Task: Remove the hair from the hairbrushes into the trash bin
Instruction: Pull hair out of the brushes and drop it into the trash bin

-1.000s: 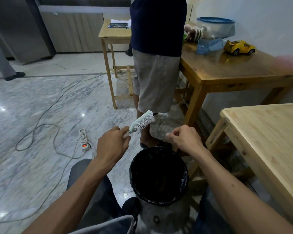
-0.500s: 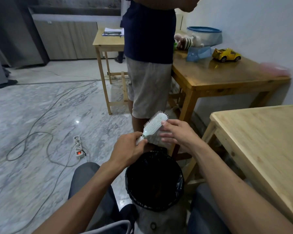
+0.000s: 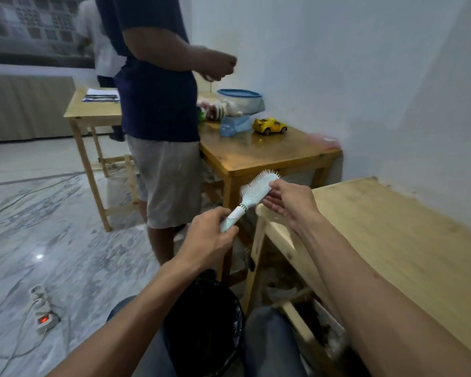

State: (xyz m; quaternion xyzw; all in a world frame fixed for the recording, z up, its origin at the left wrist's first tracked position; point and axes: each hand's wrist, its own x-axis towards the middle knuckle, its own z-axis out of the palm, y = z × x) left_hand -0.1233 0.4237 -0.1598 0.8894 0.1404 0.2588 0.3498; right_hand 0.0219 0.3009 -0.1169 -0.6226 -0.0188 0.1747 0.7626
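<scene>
Left hand (image 3: 211, 235) is wrapped around the handle of the hairbrush (image 3: 252, 197), fingers curled tight, forearm coming up from lower left. Brush angles up and to the right, bristles facing up-left, head held in front of the near light wood table (image 3: 392, 240). Right hand (image 3: 288, 200) is at the brush head: thumb on the upper edge near the tip, fingers curled under the back of the head, so it pinches the head. Right forearm runs in from lower right, over the table edge. Trash bin (image 3: 204, 322) with black liner sits low between the knees, well below the brush and partly hidden by the left forearm. Second person (image 3: 158, 104) stands beyond, beside the darker table (image 3: 256, 153) with a yellow toy car (image 3: 269, 126).
</scene>
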